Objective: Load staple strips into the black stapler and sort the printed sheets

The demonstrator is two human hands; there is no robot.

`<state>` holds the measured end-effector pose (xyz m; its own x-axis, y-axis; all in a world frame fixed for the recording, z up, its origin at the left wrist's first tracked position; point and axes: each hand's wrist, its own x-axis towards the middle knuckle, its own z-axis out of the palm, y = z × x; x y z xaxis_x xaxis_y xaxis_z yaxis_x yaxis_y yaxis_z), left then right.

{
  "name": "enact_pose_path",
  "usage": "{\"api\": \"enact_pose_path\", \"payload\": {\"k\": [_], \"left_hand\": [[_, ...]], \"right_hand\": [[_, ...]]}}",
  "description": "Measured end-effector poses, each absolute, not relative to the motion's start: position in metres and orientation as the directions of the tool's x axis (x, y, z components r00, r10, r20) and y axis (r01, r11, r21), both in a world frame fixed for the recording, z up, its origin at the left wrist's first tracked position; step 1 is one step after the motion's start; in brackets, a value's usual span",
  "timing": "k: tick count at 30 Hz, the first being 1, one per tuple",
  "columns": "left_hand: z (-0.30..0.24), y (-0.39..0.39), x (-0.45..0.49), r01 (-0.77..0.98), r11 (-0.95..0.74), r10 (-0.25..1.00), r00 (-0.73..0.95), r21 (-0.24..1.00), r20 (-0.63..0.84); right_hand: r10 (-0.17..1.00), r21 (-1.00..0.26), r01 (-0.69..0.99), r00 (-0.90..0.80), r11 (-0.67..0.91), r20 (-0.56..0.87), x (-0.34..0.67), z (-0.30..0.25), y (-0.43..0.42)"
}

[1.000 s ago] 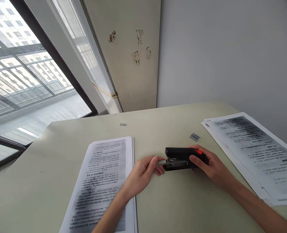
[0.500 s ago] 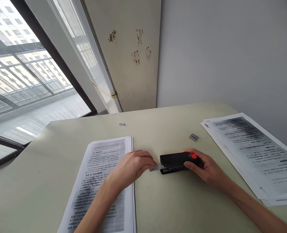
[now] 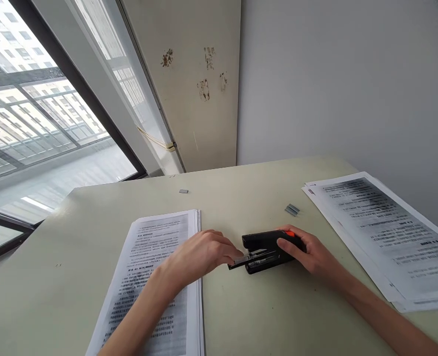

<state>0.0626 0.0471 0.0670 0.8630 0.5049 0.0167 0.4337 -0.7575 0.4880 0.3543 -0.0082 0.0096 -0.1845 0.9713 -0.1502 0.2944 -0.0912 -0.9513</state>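
Note:
A black stapler point(image 3: 260, 244) with an orange button lies on the pale green table point(image 3: 263, 188), its top lifted a little and its metal staple tray sticking out to the left. My right hand point(image 3: 308, 254) grips the stapler's rear end, fingers wrapped round it. My left hand point(image 3: 202, 254) reaches across from the left, fingertips pinched at the front end of the staple tray. Under my left forearm lies a stack of printed paper point(image 3: 155, 277).
A second spread of printed sheets point(image 3: 382, 227) covers the table's right side. A strip of staples point(image 3: 291, 210) lies behind the stapler, and a smaller piece of staples point(image 3: 183, 191) sits farther left. A window is at left, a wall behind.
The stapler and both hands have shifted left. My left hand turned palm down over the tray's front end, and the stapler's top now gapes slightly.

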Motion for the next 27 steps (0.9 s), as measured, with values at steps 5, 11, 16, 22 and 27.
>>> {"api": "enact_pose_path", "payload": {"k": [5, 11, 16, 22, 27], "left_hand": [[0.065, 0.046, 0.060, 0.414, -0.672, 0.520, 0.854, 0.615, -0.007], [0.071, 0.044, 0.062, 0.399, -0.561, 0.556, 0.831, 0.725, -0.027], [0.063, 0.036, 0.060, 0.362, -0.203, 0.612, 0.772, 0.910, -0.171], [0.034, 0.010, 0.084, 0.033, 0.600, 0.553, 0.705, 0.799, -0.445], [0.018, 0.002, 0.099, -0.058, 0.735, 0.473, 0.757, 0.675, -0.450]], "right_hand": [[0.962, -0.969, 0.193, -0.193, -0.155, -0.192, 0.357, 0.012, -0.006], [0.957, -0.977, 0.075, -0.201, -0.197, -0.209, 0.363, 0.008, -0.006], [0.946, -0.967, 0.054, -0.197, -0.251, -0.256, 0.362, 0.012, -0.005], [0.895, -0.914, 0.076, -0.186, -0.397, -0.405, 0.354, 0.024, -0.002], [0.868, -0.880, 0.176, -0.166, -0.440, -0.467, 0.349, 0.034, -0.002]]}}
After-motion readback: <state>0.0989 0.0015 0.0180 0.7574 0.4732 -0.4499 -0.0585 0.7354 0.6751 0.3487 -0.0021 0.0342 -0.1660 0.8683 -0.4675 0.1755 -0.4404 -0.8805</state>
